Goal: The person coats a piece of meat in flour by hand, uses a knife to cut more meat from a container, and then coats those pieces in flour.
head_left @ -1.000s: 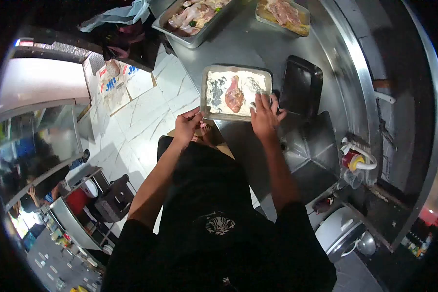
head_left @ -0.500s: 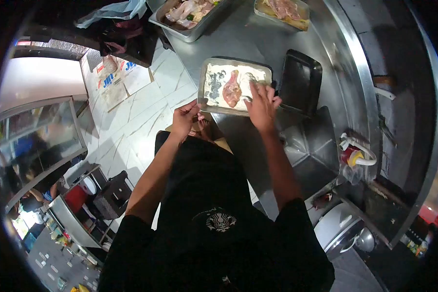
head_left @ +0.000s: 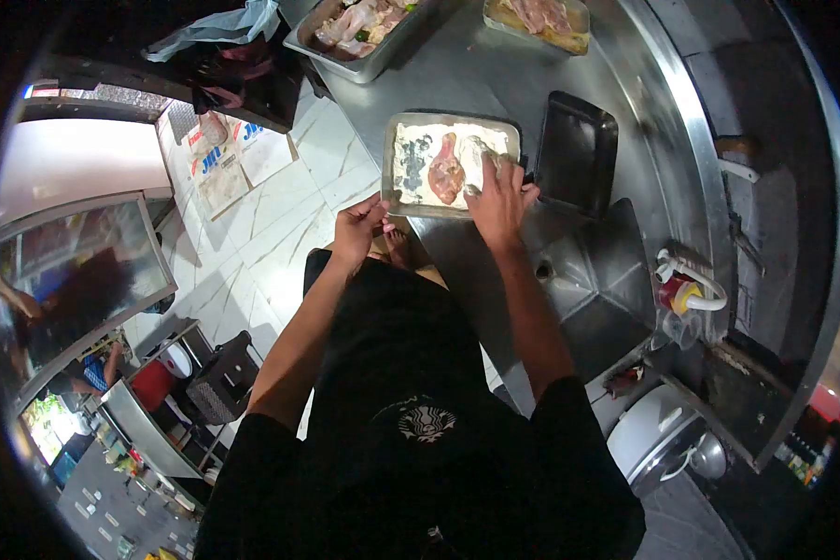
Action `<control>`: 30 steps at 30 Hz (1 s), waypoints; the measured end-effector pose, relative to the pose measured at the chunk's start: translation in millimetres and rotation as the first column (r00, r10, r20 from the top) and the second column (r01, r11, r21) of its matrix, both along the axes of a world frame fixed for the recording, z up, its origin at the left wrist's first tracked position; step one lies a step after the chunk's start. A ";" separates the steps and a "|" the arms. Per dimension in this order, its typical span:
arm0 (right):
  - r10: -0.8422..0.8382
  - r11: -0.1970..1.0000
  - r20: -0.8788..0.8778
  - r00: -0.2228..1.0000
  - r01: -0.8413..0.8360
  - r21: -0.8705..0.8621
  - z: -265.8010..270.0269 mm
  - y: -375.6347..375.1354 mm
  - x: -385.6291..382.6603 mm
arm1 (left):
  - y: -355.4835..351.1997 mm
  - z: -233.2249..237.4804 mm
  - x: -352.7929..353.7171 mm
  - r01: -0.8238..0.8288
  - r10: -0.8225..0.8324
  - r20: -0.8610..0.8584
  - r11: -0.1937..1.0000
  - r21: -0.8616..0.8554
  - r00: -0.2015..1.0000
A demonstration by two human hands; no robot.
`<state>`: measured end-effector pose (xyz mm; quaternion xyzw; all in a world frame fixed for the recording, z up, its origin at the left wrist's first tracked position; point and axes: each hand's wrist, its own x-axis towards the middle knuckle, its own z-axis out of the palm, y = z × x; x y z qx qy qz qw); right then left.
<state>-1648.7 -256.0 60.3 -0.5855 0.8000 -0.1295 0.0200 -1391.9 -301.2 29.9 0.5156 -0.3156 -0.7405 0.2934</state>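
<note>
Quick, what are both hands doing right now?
Left hand: curled by the rectangular metal tray; grip cannot be told.
Right hand: open, spread on the tray's white flour.

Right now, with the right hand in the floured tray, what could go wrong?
1. The floured tray sits at the counter edge, above the floor. A push from the right hand might slide it off, as the left hand is only near its corner.
2. The fingers in the flour by the raw chicken leg could smear the black tray alongside.
</note>
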 end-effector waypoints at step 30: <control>0.098 0.993 -0.146 0.984 -0.106 -0.045 -5.5 -43.4 -39.4 | 2.9 9.7 -3.4 0.023 -0.023 -0.009 1.000 0.009 1.000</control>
